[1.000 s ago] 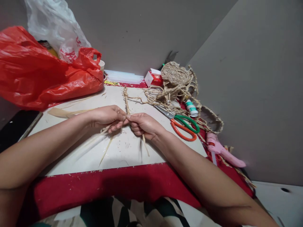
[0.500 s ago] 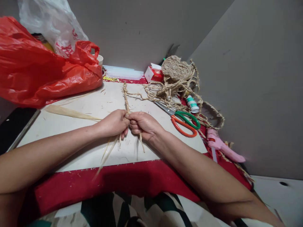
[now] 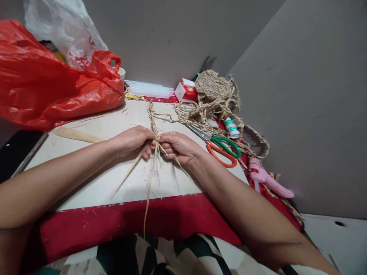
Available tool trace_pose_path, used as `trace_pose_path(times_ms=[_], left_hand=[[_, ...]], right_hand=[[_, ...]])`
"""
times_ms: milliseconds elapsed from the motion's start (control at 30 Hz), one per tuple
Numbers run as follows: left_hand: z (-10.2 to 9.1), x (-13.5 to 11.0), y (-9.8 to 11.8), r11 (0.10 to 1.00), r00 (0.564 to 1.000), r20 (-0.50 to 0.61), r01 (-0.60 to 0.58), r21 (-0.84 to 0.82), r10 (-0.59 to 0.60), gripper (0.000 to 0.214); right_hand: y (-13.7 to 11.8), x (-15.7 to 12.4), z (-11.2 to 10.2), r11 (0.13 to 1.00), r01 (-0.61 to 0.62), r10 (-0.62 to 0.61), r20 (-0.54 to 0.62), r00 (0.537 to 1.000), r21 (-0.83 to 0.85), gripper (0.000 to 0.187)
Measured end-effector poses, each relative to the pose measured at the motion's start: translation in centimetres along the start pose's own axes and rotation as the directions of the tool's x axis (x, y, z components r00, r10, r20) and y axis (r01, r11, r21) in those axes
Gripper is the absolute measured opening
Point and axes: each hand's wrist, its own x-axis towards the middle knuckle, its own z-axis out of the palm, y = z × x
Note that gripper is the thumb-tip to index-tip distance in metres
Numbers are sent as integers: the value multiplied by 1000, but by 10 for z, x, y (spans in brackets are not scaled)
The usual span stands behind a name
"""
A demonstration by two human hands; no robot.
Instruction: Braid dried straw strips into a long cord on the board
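Observation:
A straw-coloured braid point(image 3: 153, 119) runs toward me over the white board point(image 3: 94, 193), its near end between my two hands. My left hand point(image 3: 138, 142) is closed, pinching the braid's end and a strand that slants down to the left. Close beside it, my right hand point(image 3: 179, 147) is also closed, with thumb and finger on the same spot. From its grip a strand point(image 3: 185, 170) trails down to the right. Between the hands a long loose strand point(image 3: 148, 194) hangs toward my lap. The fingertips partly hide the braid's end.
Scissors point(image 3: 222, 149) with green and orange handles lie to the right, near a heap of braided cord point(image 3: 215, 91) and a pink glue gun point(image 3: 266, 177). A red plastic bag point(image 3: 57, 88) and a dark phone point(image 3: 21, 154) are at left. Flat loose fibre point(image 3: 77, 134) lies behind my left forearm.
My hands have shifted slightly and turned, drawing the strands apart. The strands now fan out left, middle and right, where before they were mostly hidden under the hands.

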Motion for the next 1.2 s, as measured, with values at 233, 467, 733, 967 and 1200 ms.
trace_pose_path(times_ms=[233,467,733,967,1200], left_hand=[[-3,1,4,994,1000,-8,-13,106,14,17],[-8,1,4,984,1000,25,8,176,-12,16],[-7,2,-1,995,991,83,101,19,-103,23],[0,4,-8,996,999,-46,29,80,-26,22],[5,3,-10,982,991,-132,27,186,-2,22]], right_hand=[[-4,0,-7,998,-15,16,31,999,-57,9],[-7,-2,-5,967,25,-36,-38,999,-253,11],[-2,-2,-1,750,144,-265,-93,960,-645,20],[-13,-12,1,422,169,-312,33,949,-891,25],[-20,-20,0,325,116,-312,10,950,-939,25]])
